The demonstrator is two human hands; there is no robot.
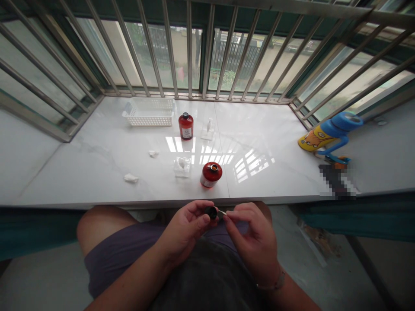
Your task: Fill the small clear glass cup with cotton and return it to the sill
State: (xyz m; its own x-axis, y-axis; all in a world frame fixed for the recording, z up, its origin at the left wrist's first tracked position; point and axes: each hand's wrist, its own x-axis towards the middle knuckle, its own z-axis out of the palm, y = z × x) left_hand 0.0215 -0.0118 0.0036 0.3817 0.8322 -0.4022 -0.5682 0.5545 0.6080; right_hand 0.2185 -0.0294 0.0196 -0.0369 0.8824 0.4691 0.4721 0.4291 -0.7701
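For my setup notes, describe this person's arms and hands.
The left hand and right hand are bare, with no gloves. The left forearm and right forearm show no sleeves. A thin, pale bracelet circles the right wrist; its material is too small to tell. Muted purple shorts are also worn.
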